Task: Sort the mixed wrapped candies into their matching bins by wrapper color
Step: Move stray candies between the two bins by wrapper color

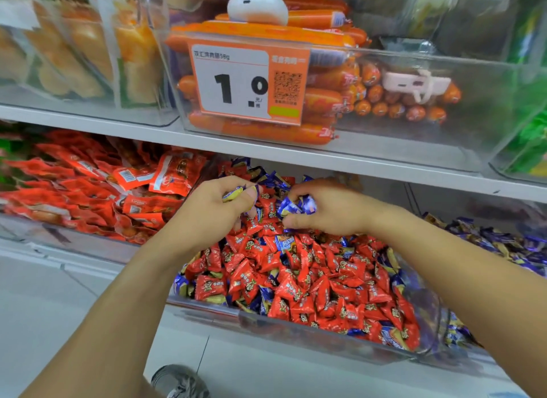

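Now picking: left hand (pixel 219 203) pinches blue candy (pixel 233 194), right hand (pixel 322 211) grips blue candies (pixel 296 205), above red-candy bin (pixel 296 332). Gather blue only, carry to blue bin (pixel 503 243) on right.

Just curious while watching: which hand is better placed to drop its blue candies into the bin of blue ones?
Probably the right hand. It grips blue candies and is nearer the blue bin on the right; the left hand would have to cross over.

White metal store shelf (pixel 266 157): clear plastic bin of orange sausages (pixel 384 140) on upper tier; clear plastic candy bin (pixel 296 335) below.
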### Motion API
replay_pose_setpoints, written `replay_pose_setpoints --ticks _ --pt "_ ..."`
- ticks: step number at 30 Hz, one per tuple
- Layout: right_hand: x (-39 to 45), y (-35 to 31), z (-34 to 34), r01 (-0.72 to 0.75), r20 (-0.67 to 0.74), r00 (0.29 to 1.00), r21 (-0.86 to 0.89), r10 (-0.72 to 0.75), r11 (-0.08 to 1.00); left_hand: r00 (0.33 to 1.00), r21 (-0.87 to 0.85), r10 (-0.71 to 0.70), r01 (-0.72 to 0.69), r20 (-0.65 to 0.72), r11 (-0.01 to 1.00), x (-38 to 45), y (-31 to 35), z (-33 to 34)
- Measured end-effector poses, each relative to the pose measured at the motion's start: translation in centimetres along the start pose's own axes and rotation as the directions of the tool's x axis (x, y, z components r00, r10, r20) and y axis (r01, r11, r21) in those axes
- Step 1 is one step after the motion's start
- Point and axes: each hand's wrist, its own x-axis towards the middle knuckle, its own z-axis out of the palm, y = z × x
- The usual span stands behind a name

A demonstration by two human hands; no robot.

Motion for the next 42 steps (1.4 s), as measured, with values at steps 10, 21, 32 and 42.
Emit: replay_pose_setpoints --ticks 10,21,32,42 --pt "-10.7 0.1 -0.9 -0.076 0.04 0.996 0.829 0.075 0.554 0.957 -0.442 -0.081 0.202 0.279 0.874 -2.5 3.7 7.8" --pt "-20.5 7.0 -2.5 -0.071 -0.436 0.876 0.306 0.206 0.949 0.977 -0.257 0.112 -0.062 0.183 0.964 -1.1 10.9 20.3" --pt "-25.6 17.5 -4.0 -0.257 -0.429 0.821 0.312 0.377 0.915 0.815 0.405 0.382 -0.557 0.436 0.725 0.4 11.9 27.1" --pt "-20.6 8.4 -1.4 0.018 -0.534 0.845 0.089 0.032 0.996 0.922 0.746 0.385 -0.235 -0.031 0.623 -0.8 1.2 11.0"
